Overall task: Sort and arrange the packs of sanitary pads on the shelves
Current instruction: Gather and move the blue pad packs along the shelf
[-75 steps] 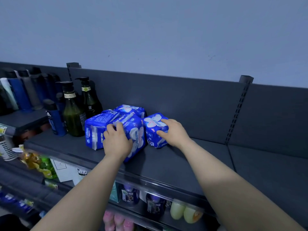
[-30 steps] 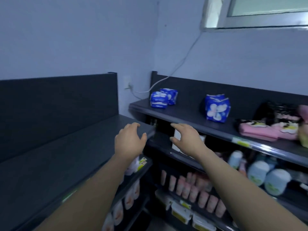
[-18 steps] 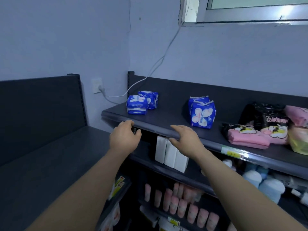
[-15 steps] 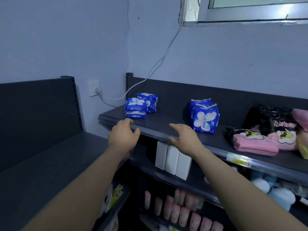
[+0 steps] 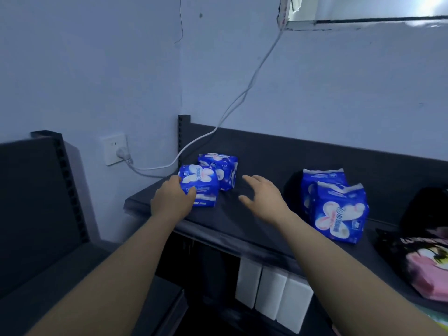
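Over on the left there's a wall socket (image 5: 114, 151) with a white cable (image 5: 242, 93) running up the wall behind the shelf (image 5: 242, 226). The left hand (image 5: 173, 201) is gripping the near pack (image 5: 201, 184), with the fingers wrapping its left side and the thumb lying on the front. That pack is sitting by the shelf's left end, not far back from the front lip, butterfly face pointing up and tipping a bit toward the camera. It's looking pretty squarish from here, so I can't tell its long axis. The far pack (image 5: 221, 169) is touching its back right corner and sitting turned at an angle, close to the back panel. Next along, the right hand (image 5: 263, 196) is hovering open over bare shelf, fingers spread and gripping nothing. That bare stretch is giving plenty of room between the far pack and the next two. Those are standing upright with the crimped end up and the long axis vertical: the front pack (image 5: 339, 214) is facing the camera, and the rear pack (image 5: 322, 177) is tucking in right behind it. Dark and pink packs (image 5: 424, 260) are lying at the far right, and white boxes (image 5: 271, 287) are sitting on the shelf below.
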Motion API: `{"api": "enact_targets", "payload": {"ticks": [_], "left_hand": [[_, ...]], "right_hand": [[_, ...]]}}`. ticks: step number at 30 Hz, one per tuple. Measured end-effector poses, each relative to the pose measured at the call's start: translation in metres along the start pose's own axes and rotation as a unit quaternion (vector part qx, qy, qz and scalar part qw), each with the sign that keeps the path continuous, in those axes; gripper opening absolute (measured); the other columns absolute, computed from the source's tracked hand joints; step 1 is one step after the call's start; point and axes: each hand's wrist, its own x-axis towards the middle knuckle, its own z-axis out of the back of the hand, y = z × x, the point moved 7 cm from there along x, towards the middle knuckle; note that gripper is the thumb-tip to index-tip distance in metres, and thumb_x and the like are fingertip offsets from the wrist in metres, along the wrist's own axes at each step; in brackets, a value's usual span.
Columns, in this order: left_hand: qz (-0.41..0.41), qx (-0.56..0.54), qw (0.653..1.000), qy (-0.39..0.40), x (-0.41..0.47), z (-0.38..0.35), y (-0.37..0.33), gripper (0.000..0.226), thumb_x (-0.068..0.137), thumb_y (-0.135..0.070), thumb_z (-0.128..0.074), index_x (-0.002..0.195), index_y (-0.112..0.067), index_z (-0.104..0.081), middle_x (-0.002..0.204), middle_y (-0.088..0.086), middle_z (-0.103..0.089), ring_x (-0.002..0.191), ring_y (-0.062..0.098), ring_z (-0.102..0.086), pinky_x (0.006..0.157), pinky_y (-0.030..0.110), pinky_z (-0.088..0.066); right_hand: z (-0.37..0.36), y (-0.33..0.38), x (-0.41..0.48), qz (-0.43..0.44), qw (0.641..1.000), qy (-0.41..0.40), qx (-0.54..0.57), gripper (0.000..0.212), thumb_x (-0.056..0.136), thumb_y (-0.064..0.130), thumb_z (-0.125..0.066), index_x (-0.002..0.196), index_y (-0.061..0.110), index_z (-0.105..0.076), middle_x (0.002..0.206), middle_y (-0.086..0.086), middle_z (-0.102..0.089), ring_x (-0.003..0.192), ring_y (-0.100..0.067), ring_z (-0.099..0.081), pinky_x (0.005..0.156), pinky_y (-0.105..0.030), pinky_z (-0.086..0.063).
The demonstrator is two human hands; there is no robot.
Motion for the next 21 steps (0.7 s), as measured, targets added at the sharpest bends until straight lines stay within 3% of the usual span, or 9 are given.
{"api": "enact_targets", "payload": {"ticks": [11,17,19,21], "left_hand": [[0.114,-0.038,0.992,0.038,0.086,-0.051,0.038,0.087,0.083,-0.065,-0.057,0.142,-0.004,-0.036,0.143,0.020,-0.042,0.125,0.038,-0.048,0.101,0.047,-0.043],[0.172,-0.080,0.980,0.064,0.119,-0.077,0.037,0.097,0.080,-0.061,-0.065,0.147,-0.003,-0.027,0.149,0.019,-0.039,0.129,0.035,-0.046,0.097,0.041,-0.042],[0.190,-0.102,0.973,0.079,0.130,-0.086,0.039,0.101,0.075,-0.063,-0.070,0.147,-0.005,-0.029,0.147,0.017,-0.042,0.126,0.034,-0.049,0.096,0.041,-0.044],[0.201,-0.116,0.968,0.097,0.139,-0.094,0.041,0.114,0.055,-0.074,-0.074,0.143,-0.010,-0.038,0.140,0.014,-0.050,0.118,0.032,-0.055,0.097,0.043,-0.048]], "right_hand": [[-0.052,-0.018,0.114,-0.001,1.000,0.021,0.010,0.070,0.092,0.041,-0.057,0.152,0.023,-0.025,0.159,-0.010,-0.021,0.145,-0.027,-0.021,0.116,-0.042,-0.024],[-0.071,-0.032,0.178,0.013,0.999,0.041,0.000,0.070,0.093,0.047,-0.053,0.152,0.026,-0.022,0.161,-0.011,-0.012,0.146,-0.028,-0.015,0.117,-0.044,-0.020],[-0.078,-0.035,0.197,0.020,0.998,0.058,-0.012,0.072,0.093,0.050,-0.052,0.153,0.028,-0.018,0.161,-0.010,-0.009,0.147,-0.028,-0.012,0.118,-0.046,-0.017],[-0.085,-0.037,0.214,0.024,0.997,0.072,-0.018,0.075,0.093,0.051,-0.052,0.153,0.030,-0.015,0.161,-0.009,-0.007,0.147,-0.028,-0.009,0.118,-0.046,-0.015]]}}
